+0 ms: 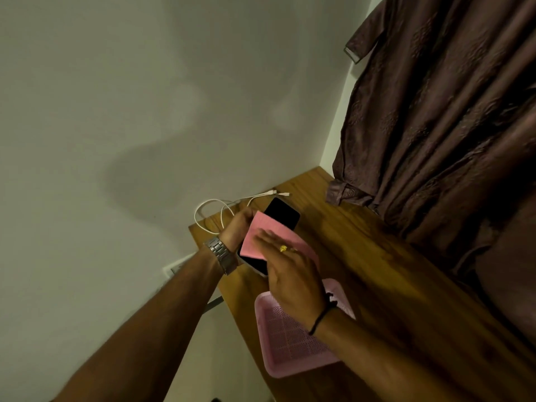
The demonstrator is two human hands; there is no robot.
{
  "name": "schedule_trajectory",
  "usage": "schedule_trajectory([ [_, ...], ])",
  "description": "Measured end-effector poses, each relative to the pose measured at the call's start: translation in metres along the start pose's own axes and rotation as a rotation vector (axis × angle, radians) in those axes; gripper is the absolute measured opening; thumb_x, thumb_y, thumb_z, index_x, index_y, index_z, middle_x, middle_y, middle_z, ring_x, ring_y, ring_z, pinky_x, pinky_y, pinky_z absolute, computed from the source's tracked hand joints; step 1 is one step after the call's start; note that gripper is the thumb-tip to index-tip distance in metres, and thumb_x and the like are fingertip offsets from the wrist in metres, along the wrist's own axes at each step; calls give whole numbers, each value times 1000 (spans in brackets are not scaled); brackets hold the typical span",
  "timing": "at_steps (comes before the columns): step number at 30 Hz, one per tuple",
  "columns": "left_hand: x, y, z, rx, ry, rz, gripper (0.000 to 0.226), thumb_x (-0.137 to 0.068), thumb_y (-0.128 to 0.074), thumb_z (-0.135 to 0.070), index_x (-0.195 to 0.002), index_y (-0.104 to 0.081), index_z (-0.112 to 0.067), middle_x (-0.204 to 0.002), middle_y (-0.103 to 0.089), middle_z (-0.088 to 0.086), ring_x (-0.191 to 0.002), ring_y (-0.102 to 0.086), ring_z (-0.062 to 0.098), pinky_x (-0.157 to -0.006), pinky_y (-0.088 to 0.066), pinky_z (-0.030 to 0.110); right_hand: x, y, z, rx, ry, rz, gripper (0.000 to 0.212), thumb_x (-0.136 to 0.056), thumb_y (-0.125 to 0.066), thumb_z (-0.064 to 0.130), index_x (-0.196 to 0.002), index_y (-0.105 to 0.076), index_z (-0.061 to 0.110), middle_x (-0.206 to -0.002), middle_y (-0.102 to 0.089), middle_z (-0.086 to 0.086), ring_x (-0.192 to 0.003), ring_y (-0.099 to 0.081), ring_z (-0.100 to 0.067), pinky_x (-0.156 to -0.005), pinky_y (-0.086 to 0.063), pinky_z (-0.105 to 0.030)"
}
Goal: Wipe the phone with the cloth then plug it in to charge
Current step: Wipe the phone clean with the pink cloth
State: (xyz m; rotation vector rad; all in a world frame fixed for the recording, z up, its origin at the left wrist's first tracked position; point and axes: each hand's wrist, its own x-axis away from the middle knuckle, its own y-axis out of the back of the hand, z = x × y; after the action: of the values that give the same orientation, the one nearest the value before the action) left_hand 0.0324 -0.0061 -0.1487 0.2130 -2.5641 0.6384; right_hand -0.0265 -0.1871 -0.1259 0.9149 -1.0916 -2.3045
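A dark-screened phone [282,213] is held above the wooden table [377,271], gripped along its left edge by my left hand [237,227], which wears a metal watch. A pink cloth [262,236] lies over the lower half of the screen. My right hand [290,271] presses flat on the cloth with fingers spread; it wears a gold ring and a black wrist thread. A white charging cable [220,210] loops at the table's far left corner, its plug end lying just beyond the phone.
A pink perforated plastic tray [290,343] sits on the table under my right wrist. Brown clothing [435,111] hangs down the right side, touching the table's far end. A white wall stands to the left; a white socket plate [174,268] is partly visible below my left forearm.
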Motion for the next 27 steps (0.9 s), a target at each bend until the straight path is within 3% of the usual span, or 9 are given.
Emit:
schedule_trajectory([
  [4, -6, 5, 7, 91, 50, 109, 40, -89, -46, -20, -51, -62, -20, -48, -56, -3, -43, -56, 12, -46, -47, 20, 19, -6, 12, -82, 10, 30, 55, -95, -58, 1, -146, -51, 19, -148, -57, 1, -138, -51, -12, -104, -53, -30],
  [8, -22, 1, 2, 12, 1, -2, 55, -99, -34, -10, -52, -63, -14, -51, -58, 0, -48, -56, 12, -57, -44, 24, 30, -1, 20, -163, 0, 117, 54, -100, -49, 7, -150, -47, 27, -141, -63, 3, -127, -60, -10, -99, -56, -27],
  [10, -21, -3, -2, 40, 39, -3, 40, -98, -34, -13, -69, -60, -6, -56, -61, 3, -52, -59, 14, -63, -44, 26, 34, 4, 26, -205, 10, 185, 52, -99, -49, 11, -148, -48, 30, -125, -70, 2, -105, -66, -6, -85, -59, -20],
  [13, -12, -6, -6, 104, 186, 250, 54, -98, -36, -35, -125, -58, 8, -111, -65, 29, -100, -62, 39, -89, -53, 47, 39, 15, 38, -367, 19, 226, 48, -101, -48, 15, -145, -51, 33, -111, -69, 12, -89, -58, 15, -70, -44, 3],
  [15, -10, -2, -9, 76, 240, 373, 60, -99, -40, -38, -139, -53, 5, -129, -60, 35, -116, -56, 45, -105, -43, 59, 37, 24, 38, -588, -33, 137, 48, -102, -48, 13, -143, -53, 37, -103, -67, 19, -88, -62, 12, -67, -52, -6],
  [17, -13, 7, -11, -131, 237, 307, 46, -101, -46, -27, -130, -59, 6, -109, -73, 23, -99, -68, 35, -97, -52, 44, 29, 38, 29, -784, -195, 14, 37, -103, -49, 23, -135, -59, 39, -106, -69, 13, -84, -69, -6, -61, -59, -24],
  [19, -18, 17, -9, -509, 162, 132, 30, -96, -60, -24, -115, -66, -3, -82, -76, 8, -71, -74, 21, -68, -60, 31, 17, 52, 12, -952, -452, -130, 26, -99, -55, 36, -124, -65, 35, -105, -74, 1, -84, -72, -16, -62, -58, -28],
  [23, -31, 24, 4, -905, 131, 118, 45, -79, -81, -29, -121, -72, -16, -112, -78, 6, -101, -75, 26, -89, -62, 43, 0, 74, -28, -1242, -897, -382, 24, -99, -61, 27, -121, -69, 24, -109, -79, -4, -90, -77, -21, -67, -62, -37],
  [27, -47, 23, 34, -1253, 56, -49, 70, -77, -84, -38, -141, -59, -23, -140, -58, 5, -125, -58, 29, -99, -55, 42, 1, 74, -57, -1211, -1141, -354, 23, -96, -61, 38, -115, -71, 29, -105, -77, -7, -84, -74, -24, -59, -59, -37],
])
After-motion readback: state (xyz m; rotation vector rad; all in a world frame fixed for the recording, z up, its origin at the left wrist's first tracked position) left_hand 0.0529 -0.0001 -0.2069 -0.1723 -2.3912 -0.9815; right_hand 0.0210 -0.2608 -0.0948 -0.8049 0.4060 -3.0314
